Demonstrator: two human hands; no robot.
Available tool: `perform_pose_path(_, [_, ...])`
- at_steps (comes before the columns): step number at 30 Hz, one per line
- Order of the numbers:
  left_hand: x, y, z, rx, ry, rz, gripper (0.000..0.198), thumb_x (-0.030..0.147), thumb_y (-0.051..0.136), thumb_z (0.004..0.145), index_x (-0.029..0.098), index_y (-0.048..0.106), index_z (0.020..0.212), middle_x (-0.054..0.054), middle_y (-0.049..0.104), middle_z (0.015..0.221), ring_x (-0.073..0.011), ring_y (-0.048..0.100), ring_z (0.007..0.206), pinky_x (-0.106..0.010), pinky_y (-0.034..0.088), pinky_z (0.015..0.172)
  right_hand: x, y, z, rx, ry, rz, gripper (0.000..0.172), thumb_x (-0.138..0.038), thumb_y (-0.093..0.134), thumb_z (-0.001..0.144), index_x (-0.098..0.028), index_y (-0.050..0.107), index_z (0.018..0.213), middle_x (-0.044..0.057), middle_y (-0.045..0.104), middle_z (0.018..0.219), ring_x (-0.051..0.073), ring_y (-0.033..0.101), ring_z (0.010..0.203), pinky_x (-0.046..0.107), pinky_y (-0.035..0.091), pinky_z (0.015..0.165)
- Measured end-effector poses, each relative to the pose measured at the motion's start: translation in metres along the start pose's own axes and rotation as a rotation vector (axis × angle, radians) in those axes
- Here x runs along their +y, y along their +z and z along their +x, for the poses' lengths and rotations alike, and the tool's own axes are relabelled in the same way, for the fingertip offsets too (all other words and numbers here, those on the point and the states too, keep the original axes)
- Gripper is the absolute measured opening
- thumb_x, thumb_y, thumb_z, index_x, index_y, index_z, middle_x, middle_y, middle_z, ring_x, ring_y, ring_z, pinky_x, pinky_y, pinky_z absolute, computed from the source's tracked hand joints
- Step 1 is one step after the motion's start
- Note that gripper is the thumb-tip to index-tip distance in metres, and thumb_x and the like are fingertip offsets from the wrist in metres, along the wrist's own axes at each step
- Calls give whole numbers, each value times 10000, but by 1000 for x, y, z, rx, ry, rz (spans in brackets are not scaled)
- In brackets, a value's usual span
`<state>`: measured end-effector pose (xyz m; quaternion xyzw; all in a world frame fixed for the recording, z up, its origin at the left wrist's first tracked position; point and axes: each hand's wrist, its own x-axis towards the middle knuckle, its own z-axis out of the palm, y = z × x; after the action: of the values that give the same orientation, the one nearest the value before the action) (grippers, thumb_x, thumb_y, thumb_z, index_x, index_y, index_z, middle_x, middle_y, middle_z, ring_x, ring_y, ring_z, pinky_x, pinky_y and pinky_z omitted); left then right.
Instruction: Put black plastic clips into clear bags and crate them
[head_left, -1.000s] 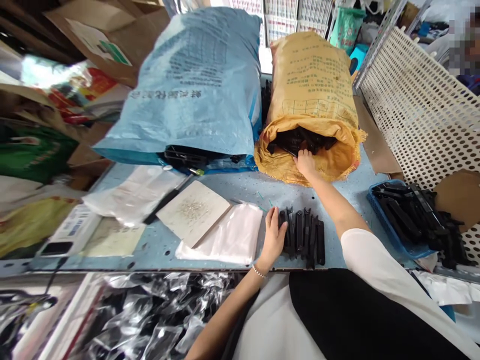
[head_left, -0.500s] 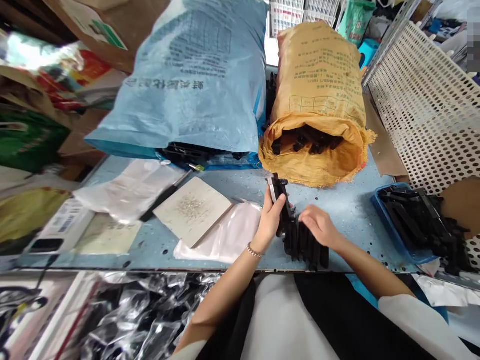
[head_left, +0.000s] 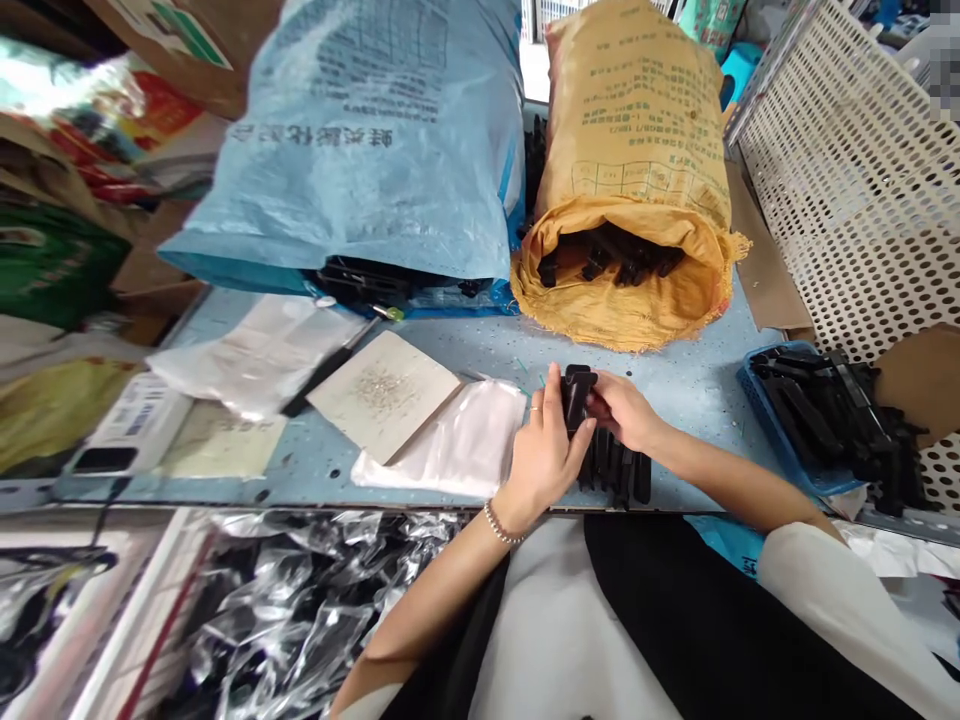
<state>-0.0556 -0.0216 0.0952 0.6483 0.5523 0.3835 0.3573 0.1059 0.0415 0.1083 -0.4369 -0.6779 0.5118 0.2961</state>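
In front of the yellow sack [head_left: 634,130], the left hand [head_left: 541,450] and right hand [head_left: 628,412], half-curled, grip a black part [head_left: 576,394] that could slip if either loosens

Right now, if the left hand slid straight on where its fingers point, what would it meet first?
Likely the yellow sack, at its open mouth, though how high the left hand sits is hard to tell.
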Motion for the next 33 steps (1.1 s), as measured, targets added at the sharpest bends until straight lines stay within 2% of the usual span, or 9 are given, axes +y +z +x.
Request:
perform_pose_path(3, [-7, -6, 2, -27, 23, -78, 793, 549, 500, 975, 189, 192, 1610, -190, 372, 1602, -347, 404, 1463, -529, 389, 1174, -5, 0, -1, -119, 79, -10, 544, -632, 175, 1039, -237, 406, 745, -44, 372, 595, 136, 364, 514, 280, 340, 504])
perform_pose_path(7, [-3, -15, 4, -72, -147, -357, 748, 555, 498, 984, 208, 241, 1595, -129, 654, 1240, -255, 690, 1001, -423, 581, 893, -12, -22, 2, 27, -325, -639, 434, -560, 370, 1045, -204, 546, 869, 52, 593, 808, 201, 528, 769, 327, 393, 659])
perform_pose_path(9, [4, -16, 3, -128, -225, -487, 729, 556, 515, 978, 219, 278, 1579, -70, 682, 1004, -192, 663, 741, -360, 590, 703, -12, -32, 3, 27, -561, -952, 386, -481, 394, 1061, -196, 591, 889, 69, 612, 818, 217, 520, 799, 343, 372, 667])
perform_pose_path(12, [11, -14, 1, -172, -260, -577, 717, 547, 559, 957, 214, 329, 1550, -39, 655, 899, -165, 612, 647, -329, 564, 618, -5, -44, 8, -41, -805, -1195, 397, -415, 377, 1077, -191, 622, 859, 60, 592, 745, 214, 499, 759, 350, 339, 636])
perform_pose_path(15, [11, -8, -1, -193, -301, -573, 717, 541, 584, 944, 202, 346, 1530, -31, 642, 877, -158, 601, 632, -309, 540, 587, 5, -49, 11, -94, -901, -1236, 439, -446, 389, 1071, -189, 621, 801, 52, 577, 702, 207, 490, 724, 346, 321, 614])
perform_pose_path(21, [-2, -13, 10, -66, -381, -687, 576, 552, 640, 886, 213, 488, 1327, -1, 614, 841, -125, 586, 568, -254, 511, 495, 6, -25, -5, -17, -646, -1095, 445, -394, 316, 1098, -180, 621, 855, 61, 633, 765, 192, 525, 738, 326, 351, 652])
perform_pose_path(24, [-3, -22, 18, 25, -371, -670, 430, 546, 607, 893, 220, 531, 1163, -8, 628, 890, -110, 582, 575, -235, 503, 483, 0, -2, -24, -133, -672, -1043, 444, -507, 381, 1065, -191, 623, 869, 63, 629, 771, 201, 527, 755, 326, 357, 649])
perform_pose_path(28, [-3, -21, 20, -21, -363, -659, 406, 541, 586, 899, 231, 533, 1156, -11, 636, 881, -124, 598, 596, -255, 519, 526, 1, 24, -43, -264, -654, -879, 388, -455, 428, 1057, -208, 604, 816, 68, 616, 775, 202, 512, 750, 332, 350, 620])
perform_pose_path(33, [-12, -6, -6, 73, -270, -504, 595, 580, 518, 938, 233, 424, 1412, -75, 656, 1045, -177, 660, 717, -340, 577, 673, 16, 48, -52, -226, -128, -301, 456, -504, 380, 1044, -224, 465, 695, 16, 508, 644, 165, 465, 628, 299, 390, 579])
